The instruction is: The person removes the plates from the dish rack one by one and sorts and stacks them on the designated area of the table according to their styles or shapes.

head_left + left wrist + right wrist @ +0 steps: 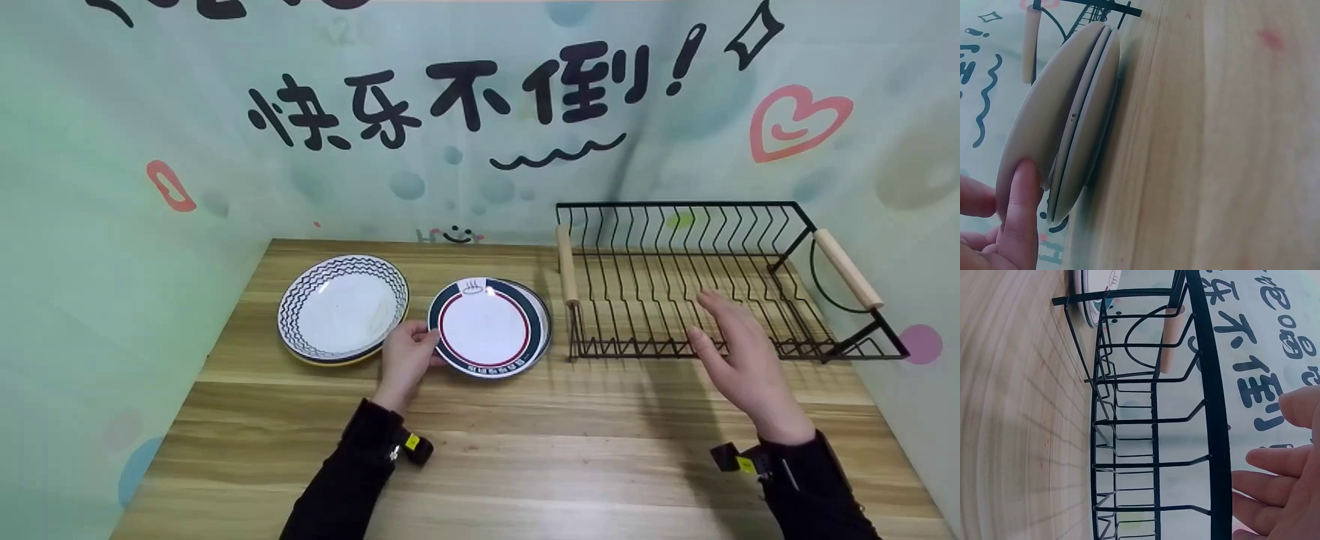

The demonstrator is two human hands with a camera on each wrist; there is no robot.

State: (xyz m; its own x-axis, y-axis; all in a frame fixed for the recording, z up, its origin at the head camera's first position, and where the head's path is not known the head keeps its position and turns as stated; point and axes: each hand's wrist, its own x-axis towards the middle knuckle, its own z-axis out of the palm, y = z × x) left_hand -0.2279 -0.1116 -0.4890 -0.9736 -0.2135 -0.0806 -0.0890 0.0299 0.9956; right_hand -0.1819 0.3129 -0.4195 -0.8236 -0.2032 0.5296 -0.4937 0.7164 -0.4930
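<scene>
At the middle of the table, my left hand [405, 364] pinches the left edge of a white plate [491, 330] with a dark teal rim band and a red ring. In the left wrist view this plate [1044, 107] tilts up on the hand's side, leaving a gap over the stacked plates [1092, 118] beneath. Head view shows only a sliver of that stack at the right. My right hand [750, 367], fingers extended and holding nothing, hovers over the front of a black wire dish rack [675, 203]. The right wrist view shows its fingers [1269, 486] beside the rack's top rail.
Left of my left hand sits a white plate [349, 311] with a wavy-patterned rim, a yellow edge showing under it. The rack has wooden handles [568, 266] at both ends. A printed cloth wall [480, 202] stands behind the wooden table [480, 465].
</scene>
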